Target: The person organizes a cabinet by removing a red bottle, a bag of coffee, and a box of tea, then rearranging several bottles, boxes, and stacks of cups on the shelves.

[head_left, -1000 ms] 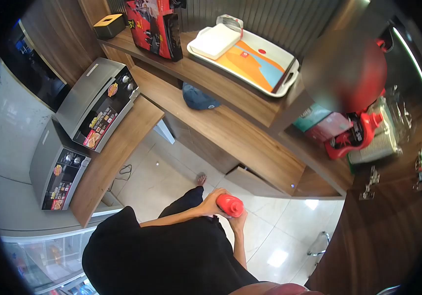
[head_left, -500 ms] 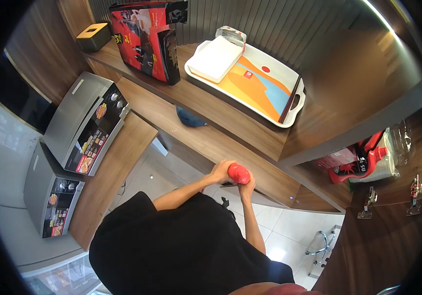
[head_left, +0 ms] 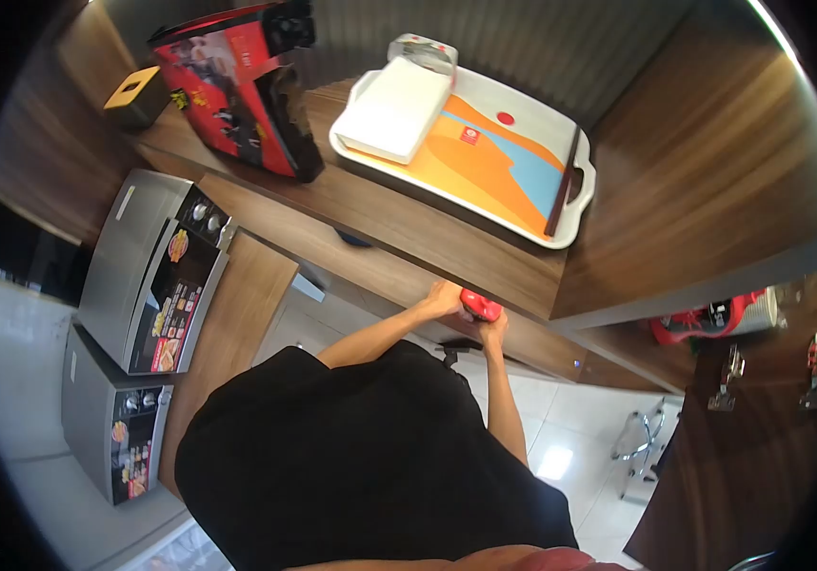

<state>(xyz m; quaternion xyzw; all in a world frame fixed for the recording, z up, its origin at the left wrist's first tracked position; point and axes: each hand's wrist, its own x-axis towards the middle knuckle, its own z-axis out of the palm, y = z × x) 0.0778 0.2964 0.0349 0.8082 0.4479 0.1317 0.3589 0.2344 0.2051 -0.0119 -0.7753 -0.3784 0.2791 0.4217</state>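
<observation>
A small red object (head_left: 480,305) is held between both hands, low in front of the wooden shelf. My left hand (head_left: 442,300) has its fingers closed against the red object's left side. On its lower right side, my right hand (head_left: 494,329) is closed round it. The hands are close together, and the shelf edge lies just above them. What the red object is cannot be made out.
A white tray (head_left: 585,205) with a white box (head_left: 396,109) stands on the shelf (head_left: 428,233), beside a red and black bag (head_left: 237,95). Two toaster ovens are at the left. Hinges and a red-handled item are at the right, with a chair base below.
The view has shifted. Both hands with the red object are now higher in the view and nearer the shelf edge, and the red object is tilted differently.
</observation>
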